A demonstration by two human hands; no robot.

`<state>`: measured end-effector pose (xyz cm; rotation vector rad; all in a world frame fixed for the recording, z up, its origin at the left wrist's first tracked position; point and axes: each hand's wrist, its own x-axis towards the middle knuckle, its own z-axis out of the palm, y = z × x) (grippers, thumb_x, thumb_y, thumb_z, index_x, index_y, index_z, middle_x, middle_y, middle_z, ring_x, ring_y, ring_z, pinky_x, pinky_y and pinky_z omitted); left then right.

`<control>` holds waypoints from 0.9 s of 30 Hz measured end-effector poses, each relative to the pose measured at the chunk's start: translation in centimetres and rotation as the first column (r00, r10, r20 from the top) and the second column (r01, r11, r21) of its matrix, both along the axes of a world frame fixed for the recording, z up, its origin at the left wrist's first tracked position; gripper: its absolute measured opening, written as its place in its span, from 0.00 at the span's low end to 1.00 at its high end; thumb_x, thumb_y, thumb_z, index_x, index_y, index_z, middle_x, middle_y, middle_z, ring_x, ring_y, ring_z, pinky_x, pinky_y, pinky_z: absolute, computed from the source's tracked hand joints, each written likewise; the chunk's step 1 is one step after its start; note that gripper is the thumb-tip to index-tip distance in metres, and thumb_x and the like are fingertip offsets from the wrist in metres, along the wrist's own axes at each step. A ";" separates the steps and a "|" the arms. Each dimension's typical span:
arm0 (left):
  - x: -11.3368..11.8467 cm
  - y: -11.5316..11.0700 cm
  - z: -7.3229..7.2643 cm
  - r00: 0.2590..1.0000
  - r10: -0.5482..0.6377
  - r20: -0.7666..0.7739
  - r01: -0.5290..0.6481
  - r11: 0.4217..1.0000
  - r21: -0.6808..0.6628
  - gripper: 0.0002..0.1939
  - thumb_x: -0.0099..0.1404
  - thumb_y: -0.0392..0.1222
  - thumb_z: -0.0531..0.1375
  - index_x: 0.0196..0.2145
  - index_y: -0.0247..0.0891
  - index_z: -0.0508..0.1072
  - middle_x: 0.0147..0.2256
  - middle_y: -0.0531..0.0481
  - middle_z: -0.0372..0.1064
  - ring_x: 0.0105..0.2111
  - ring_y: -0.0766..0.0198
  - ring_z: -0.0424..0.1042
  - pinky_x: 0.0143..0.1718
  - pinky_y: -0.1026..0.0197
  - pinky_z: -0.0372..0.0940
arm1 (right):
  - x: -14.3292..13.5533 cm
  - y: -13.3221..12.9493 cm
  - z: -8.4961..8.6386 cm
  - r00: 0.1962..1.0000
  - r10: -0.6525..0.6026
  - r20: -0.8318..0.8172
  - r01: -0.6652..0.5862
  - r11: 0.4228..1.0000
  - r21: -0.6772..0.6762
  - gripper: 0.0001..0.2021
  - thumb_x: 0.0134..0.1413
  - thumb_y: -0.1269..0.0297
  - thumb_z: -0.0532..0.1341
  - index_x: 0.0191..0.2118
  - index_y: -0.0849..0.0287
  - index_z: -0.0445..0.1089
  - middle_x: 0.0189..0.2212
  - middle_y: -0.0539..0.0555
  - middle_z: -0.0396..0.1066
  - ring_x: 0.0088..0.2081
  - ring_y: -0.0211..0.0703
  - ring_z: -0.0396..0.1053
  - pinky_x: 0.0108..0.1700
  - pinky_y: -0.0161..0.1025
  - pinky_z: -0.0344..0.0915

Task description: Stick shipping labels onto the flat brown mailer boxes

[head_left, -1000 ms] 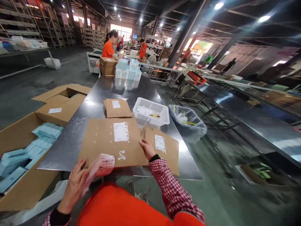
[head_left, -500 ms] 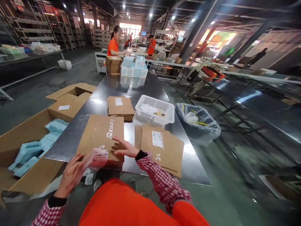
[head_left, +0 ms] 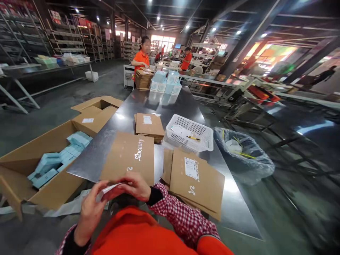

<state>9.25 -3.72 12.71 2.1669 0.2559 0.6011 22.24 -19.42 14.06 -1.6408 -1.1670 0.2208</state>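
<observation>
My left hand (head_left: 91,207) pinches a white shipping label (head_left: 109,188), seen nearly edge-on in front of my body. At its far end my right hand (head_left: 136,187) is closed on the same label, fingers curled; the print is turned out of sight. Just beyond my hands lies a stack of flat brown cardboard mailers (head_left: 124,154) with white "beauty" lettering. To the right of it sits another pile of mailers (head_left: 204,187), the top one bearing a stuck-on label (head_left: 191,168).
A white perforated basket (head_left: 208,132) with papers and a yellow pen stands behind, beside more labelled mailers (head_left: 150,128). Light-blue boxes (head_left: 160,86) stand at the table's far end. An open carton (head_left: 61,191) is at left, a plastic-lined bin (head_left: 255,170) at right. Co-workers stand beyond.
My right hand has moved from over the left mailer stack to the label and closed on it. The label has turned from facing up to nearly edge-on. The view has shifted left.
</observation>
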 end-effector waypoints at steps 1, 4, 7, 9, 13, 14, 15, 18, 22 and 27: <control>0.5 -0.2 0.4 1.000 0.007 0.014 -0.007 1.000 -0.012 0.18 0.64 0.55 0.54 0.43 0.40 0.70 0.38 0.49 0.77 0.36 0.60 0.77 0.34 0.64 0.72 | -0.2 0.2 0.2 0.998 -0.058 -0.040 0.058 0.998 0.003 0.17 0.57 0.49 0.57 0.38 0.57 0.75 0.27 0.52 0.73 0.29 0.37 0.67 0.33 0.34 0.64; 1.9 0.0 1.0 0.999 0.036 0.017 -0.036 0.999 0.025 0.16 0.64 0.55 0.55 0.39 0.41 0.73 0.32 0.52 0.78 0.31 0.63 0.77 0.31 0.68 0.70 | -0.8 0.7 0.0 0.978 -0.185 -0.098 0.190 0.981 0.043 0.15 0.57 0.51 0.58 0.34 0.57 0.75 0.26 0.52 0.74 0.27 0.37 0.68 0.31 0.34 0.63; 3.3 1.3 0.5 0.998 0.001 0.060 -0.007 0.995 0.098 0.20 0.64 0.57 0.53 0.37 0.40 0.75 0.30 0.50 0.78 0.27 0.63 0.77 0.28 0.69 0.69 | 0.0 0.8 -0.3 0.954 -0.297 -0.042 0.300 0.947 0.113 0.13 0.59 0.55 0.56 0.33 0.57 0.74 0.28 0.54 0.74 0.30 0.40 0.69 0.34 0.37 0.65; 3.9 2.7 -0.6 0.994 -0.083 0.072 0.072 0.986 0.149 0.21 0.65 0.57 0.52 0.38 0.40 0.76 0.33 0.48 0.79 0.28 0.62 0.77 0.30 0.68 0.70 | 2.2 0.5 0.1 0.910 -0.414 -0.027 0.413 0.898 0.153 0.12 0.58 0.56 0.56 0.34 0.57 0.72 0.29 0.54 0.74 0.31 0.42 0.69 0.35 0.39 0.66; 4.4 5.7 -3.4 0.973 -0.225 0.044 0.204 0.938 0.280 0.19 0.66 0.52 0.52 0.35 0.39 0.78 0.35 0.46 0.79 0.32 0.61 0.78 0.33 0.66 0.71 | 10.2 -0.4 1.8 0.718 -0.673 -0.179 0.696 0.699 0.163 0.14 0.56 0.53 0.55 0.37 0.59 0.69 0.27 0.52 0.69 0.26 0.39 0.65 0.29 0.36 0.65; 4.5 6.2 -3.8 0.966 -0.255 0.042 0.229 0.920 0.318 0.18 0.66 0.51 0.52 0.34 0.40 0.78 0.34 0.46 0.79 0.32 0.61 0.78 0.33 0.66 0.71 | 12.4 -0.5 1.9 0.695 -0.689 -0.204 0.717 0.685 0.129 0.13 0.55 0.54 0.56 0.38 0.59 0.68 0.27 0.50 0.68 0.26 0.37 0.64 0.28 0.35 0.64; 4.5 6.5 -4.1 0.957 -0.289 0.037 0.259 0.902 0.346 0.18 0.67 0.50 0.52 0.35 0.40 0.78 0.34 0.47 0.79 0.32 0.61 0.78 0.33 0.65 0.71 | 14.2 -0.5 1.9 0.700 -0.684 -0.205 0.708 0.702 0.076 0.13 0.53 0.56 0.58 0.40 0.60 0.67 0.27 0.50 0.68 0.26 0.37 0.64 0.29 0.34 0.64; 5.0 6.7 -4.2 0.922 -0.387 0.013 0.359 0.866 0.348 0.17 0.68 0.47 0.50 0.40 0.42 0.77 0.38 0.48 0.77 0.37 0.62 0.77 0.38 0.64 0.71 | 17.8 0.4 0.5 0.792 -0.598 -0.120 0.582 0.800 -0.147 0.19 0.44 0.64 0.65 0.44 0.61 0.65 0.32 0.50 0.70 0.31 0.38 0.67 0.34 0.35 0.66; 5.6 6.1 -4.2 0.925 -0.378 -0.022 0.369 0.886 0.281 0.16 0.68 0.47 0.50 0.42 0.44 0.77 0.43 0.49 0.76 0.43 0.63 0.75 0.44 0.64 0.71 | 18.9 2.1 -1.5 0.852 -0.517 0.084 0.501 0.757 -0.420 0.24 0.44 0.69 0.65 0.49 0.63 0.63 0.39 0.55 0.71 0.39 0.42 0.69 0.41 0.39 0.66; 5.8 6.5 -5.1 0.920 -0.384 -0.083 0.393 0.897 0.202 0.17 0.68 0.49 0.51 0.40 0.44 0.78 0.43 0.47 0.75 0.43 0.61 0.75 0.43 0.62 0.71 | 18.1 3.0 -1.5 0.845 -0.431 0.316 0.534 0.662 -0.527 0.40 0.41 0.63 0.69 0.60 0.66 0.54 0.56 0.68 0.60 0.55 0.55 0.61 0.53 0.46 0.60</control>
